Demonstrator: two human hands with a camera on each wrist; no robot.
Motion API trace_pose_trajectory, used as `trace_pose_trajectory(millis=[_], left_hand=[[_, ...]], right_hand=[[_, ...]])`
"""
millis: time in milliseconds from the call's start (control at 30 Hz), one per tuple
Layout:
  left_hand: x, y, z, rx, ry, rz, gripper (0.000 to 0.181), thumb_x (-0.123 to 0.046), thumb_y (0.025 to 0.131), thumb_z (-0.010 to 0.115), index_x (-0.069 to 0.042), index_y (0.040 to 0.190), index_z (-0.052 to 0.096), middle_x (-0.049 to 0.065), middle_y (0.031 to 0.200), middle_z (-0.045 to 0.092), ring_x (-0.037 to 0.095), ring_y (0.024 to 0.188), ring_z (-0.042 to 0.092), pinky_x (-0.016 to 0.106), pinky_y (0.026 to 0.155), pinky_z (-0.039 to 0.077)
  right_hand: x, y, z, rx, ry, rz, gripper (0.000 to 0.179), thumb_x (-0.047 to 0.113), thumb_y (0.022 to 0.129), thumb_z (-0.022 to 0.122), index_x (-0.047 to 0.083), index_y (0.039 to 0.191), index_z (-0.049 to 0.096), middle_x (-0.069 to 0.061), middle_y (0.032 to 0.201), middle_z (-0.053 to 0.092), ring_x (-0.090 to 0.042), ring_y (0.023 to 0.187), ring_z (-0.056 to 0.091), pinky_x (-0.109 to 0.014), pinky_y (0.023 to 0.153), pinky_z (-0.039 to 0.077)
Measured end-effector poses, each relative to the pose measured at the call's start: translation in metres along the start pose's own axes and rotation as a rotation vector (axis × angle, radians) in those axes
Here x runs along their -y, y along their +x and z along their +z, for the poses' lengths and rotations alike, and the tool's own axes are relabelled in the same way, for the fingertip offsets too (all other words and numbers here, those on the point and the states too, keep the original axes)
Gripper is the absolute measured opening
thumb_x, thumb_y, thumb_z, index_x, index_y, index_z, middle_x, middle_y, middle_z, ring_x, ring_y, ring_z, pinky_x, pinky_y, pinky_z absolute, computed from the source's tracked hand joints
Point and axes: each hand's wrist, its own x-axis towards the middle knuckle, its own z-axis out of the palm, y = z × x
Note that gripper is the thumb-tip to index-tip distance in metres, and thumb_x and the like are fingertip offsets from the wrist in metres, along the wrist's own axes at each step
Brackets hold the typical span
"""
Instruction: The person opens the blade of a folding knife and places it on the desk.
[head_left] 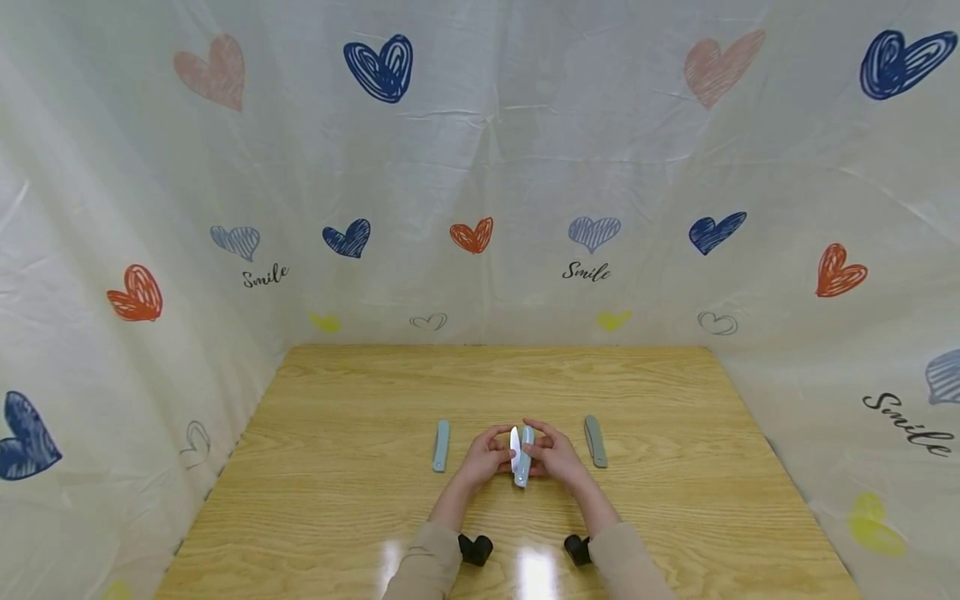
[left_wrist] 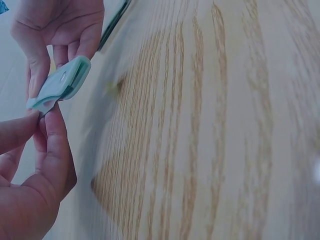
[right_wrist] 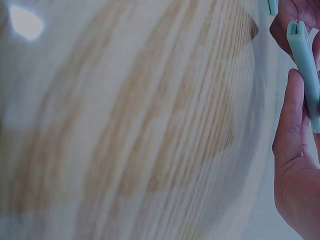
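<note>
A light blue folding knife [head_left: 524, 463] is held between both hands over the middle of the table, its shiny blade [head_left: 514, 446] swung partly out beside the handle. My left hand [head_left: 484, 459] pinches the blade between thumb and fingers. On the other side, my right hand [head_left: 557, 457] grips the handle with the thumb on its face. In the left wrist view the handle [left_wrist: 62, 82] shows its open slot and pivot end. The right wrist view shows the handle [right_wrist: 304, 70] edge-on, with much of the right hand [right_wrist: 295, 140] below it.
A folded light blue knife [head_left: 441, 446] lies on the wooden table [head_left: 337, 500] to the left of the hands. To the right lies a folded grey-green knife [head_left: 596, 441]. A white curtain [head_left: 480, 158] printed with hearts surrounds the table's back and sides.
</note>
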Motion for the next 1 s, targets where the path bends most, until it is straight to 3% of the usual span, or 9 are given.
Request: trace_pose_trajectory(millis=[367, 567, 833, 1000], left_hand=[[0.002, -0.001, 0.003, -0.076, 0.029, 0.018, 0.048, 0.011, 0.088, 0.059, 0.01, 0.135, 0.049, 0.019, 0.094, 0.066, 0.017, 0.076, 0.064, 0.033, 0.07, 0.06], [0.0, -0.003, 0.006, -0.112, 0.02, 0.03, 0.047, 0.013, 0.088, 0.056, 0.013, 0.134, 0.048, 0.025, 0.095, 0.065, 0.021, 0.077, 0.065, 0.034, 0.07, 0.061], [-0.03, -0.025, 0.015, -0.153, 0.001, 0.012, 0.045, 0.014, 0.088, 0.054, 0.014, 0.133, 0.045, 0.011, 0.081, 0.055, 0.02, 0.073, 0.062, 0.039, 0.071, 0.061], [-0.022, -0.021, 0.012, -0.175, -0.015, 0.0, 0.048, 0.014, 0.088, 0.054, 0.013, 0.135, 0.043, 0.009, 0.081, 0.055, 0.023, 0.075, 0.063, 0.046, 0.073, 0.061]], right_hand=[[-0.003, 0.0, -0.002, -0.033, 0.005, -0.002, 0.049, 0.001, 0.096, 0.058, -0.001, 0.142, 0.044, -0.007, 0.085, 0.053, -0.017, 0.072, 0.059, -0.039, 0.064, 0.061], [-0.007, -0.001, -0.002, -0.057, 0.057, -0.006, 0.048, -0.002, 0.094, 0.059, -0.003, 0.139, 0.045, -0.006, 0.082, 0.053, -0.017, 0.07, 0.06, -0.037, 0.062, 0.061], [-0.01, -0.002, -0.003, -0.082, 0.103, -0.018, 0.048, -0.003, 0.093, 0.058, -0.005, 0.139, 0.042, -0.004, 0.08, 0.053, -0.015, 0.068, 0.06, -0.036, 0.061, 0.062], [-0.01, -0.005, -0.005, -0.098, 0.125, -0.021, 0.048, -0.004, 0.093, 0.059, -0.007, 0.138, 0.041, -0.006, 0.084, 0.054, -0.017, 0.07, 0.06, -0.036, 0.061, 0.061]])
